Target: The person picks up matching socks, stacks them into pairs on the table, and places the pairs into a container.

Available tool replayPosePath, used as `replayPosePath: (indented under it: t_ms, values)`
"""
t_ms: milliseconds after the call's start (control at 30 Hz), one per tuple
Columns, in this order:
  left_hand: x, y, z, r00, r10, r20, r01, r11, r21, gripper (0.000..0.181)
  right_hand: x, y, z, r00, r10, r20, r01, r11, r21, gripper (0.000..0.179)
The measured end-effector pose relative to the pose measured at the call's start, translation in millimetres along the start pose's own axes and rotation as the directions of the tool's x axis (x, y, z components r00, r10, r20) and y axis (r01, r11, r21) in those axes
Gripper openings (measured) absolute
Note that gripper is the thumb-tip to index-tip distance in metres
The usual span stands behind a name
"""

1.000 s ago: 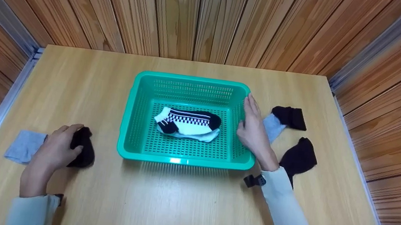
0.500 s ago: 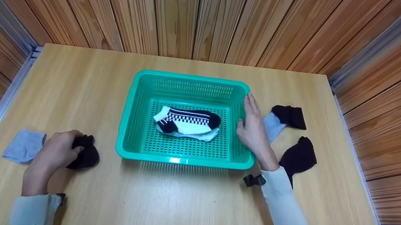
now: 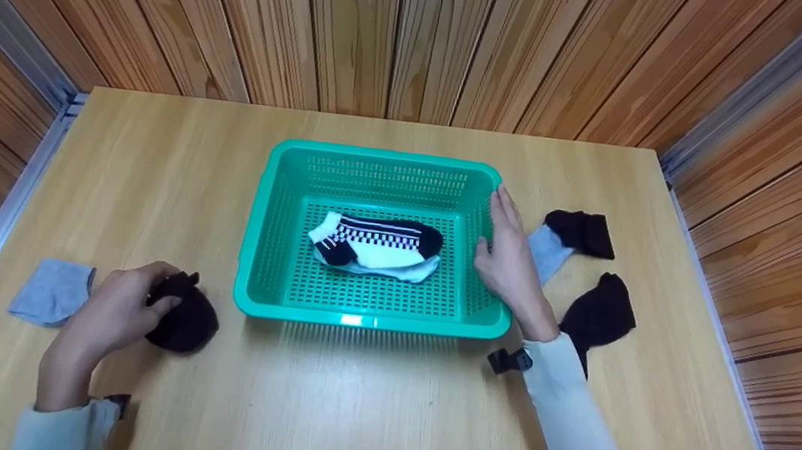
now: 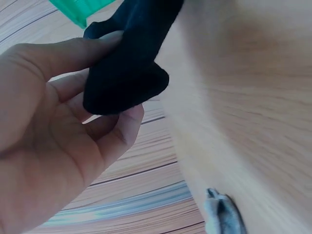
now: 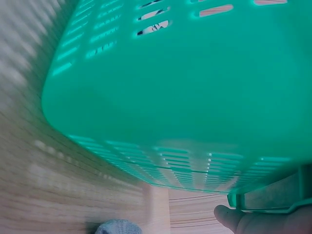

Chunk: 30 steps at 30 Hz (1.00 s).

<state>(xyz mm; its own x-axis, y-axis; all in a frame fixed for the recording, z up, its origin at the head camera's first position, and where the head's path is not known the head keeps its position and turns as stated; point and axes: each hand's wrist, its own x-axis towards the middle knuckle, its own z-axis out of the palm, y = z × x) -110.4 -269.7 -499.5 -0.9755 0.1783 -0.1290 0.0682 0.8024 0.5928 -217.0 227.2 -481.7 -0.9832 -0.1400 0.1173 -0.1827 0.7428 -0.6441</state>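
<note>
My left hand (image 3: pixel 120 306) pinches a black sock (image 3: pixel 185 317) between thumb and fingers at the left of the table. In the left wrist view the sock (image 4: pixel 126 68) hangs bunched from the fingertips. A grey sock (image 3: pixel 52 292) lies just left of that hand. My right hand (image 3: pixel 510 264) rests along the right rim of a green plastic basket (image 3: pixel 375 322), its fingers straight and its thumb on the inner side. Inside the basket lies a black-and-white patterned sock (image 3: pixel 387 246) on top of a pale one (image 3: pixel 403 272).
Right of the basket a black sock (image 3: pixel 585 233) overlaps a light blue-grey one (image 3: pixel 547 253). Another black sock (image 3: pixel 599 312) lies beside my right forearm. Wood-panelled walls (image 3: pixel 430 39) border the wooden table (image 3: pixel 319 412) at the back and sides.
My left hand has drawn the black sock rightward, away from the grey sock, and now pinches it by its gathered upper end. The right hand and basket have stayed in place.
</note>
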Motion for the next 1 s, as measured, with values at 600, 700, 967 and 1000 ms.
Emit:
replayPosePath:
  t_ms: [600,700,967,1000]
  values:
    - [-21.1,48.2,7.5,0.994,0.052,0.092,-0.050,0.999,-0.018,0.030,0.4,-0.5,0.1,1.000,0.018,0.012,-0.017,1.000,-0.014,0.072]
    - [-26.7,57.6,12.3,0.994,0.069,0.081,-0.066,0.997,-0.043,0.030,0.3,-0.1,-0.2,1.000,0.009,0.000,-0.009,1.000,-0.006,0.073]
    - [-39.4,72.6,21.3,0.991,0.112,0.071,-0.105,0.991,-0.087,0.031,1.9,2.2,0.2,1.000,0.015,-0.011,-0.015,0.999,0.033,0.073]
    - [-40.2,73.8,22.2,0.991,0.109,0.081,-0.101,0.990,-0.097,0.031,1.7,2.6,-0.3,1.000,0.021,-0.014,-0.020,0.999,0.045,0.072]
